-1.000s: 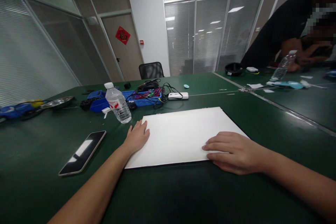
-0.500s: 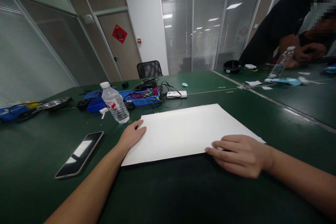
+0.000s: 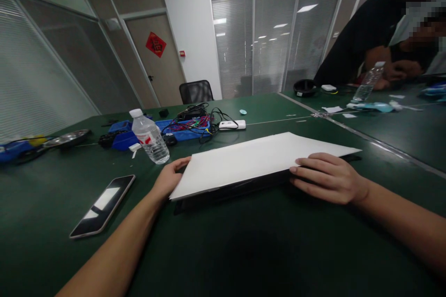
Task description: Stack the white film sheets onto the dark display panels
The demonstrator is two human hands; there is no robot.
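A flat white board (image 3: 240,162) is tilted over the green table, its near edge raised. Below that edge shows a dark band; whether this is a second layer or shadow, I cannot tell. At the board's left edge my left hand (image 3: 170,175) grips it, with part of the fingers hidden beneath. My right hand (image 3: 325,178) is closed on the near right edge, fingertips on top and lower fingers against the front. Left of my left hand, a clear water bottle (image 3: 149,137) with a white cap stands upright, and a phone (image 3: 102,206) lies screen up.
Behind the board sits a blue tray (image 3: 184,132) with tangled wires, beside a white device (image 3: 232,125). A metal pan-like object (image 3: 68,138) lies far left. Across the table (image 3: 223,260) at right, another person (image 3: 369,32) leans near a second bottle (image 3: 369,82).
The white board's near edge has come up off the table, and the dark band beneath it now shows. My right hand has risen with it; my left hand has shifted slightly.
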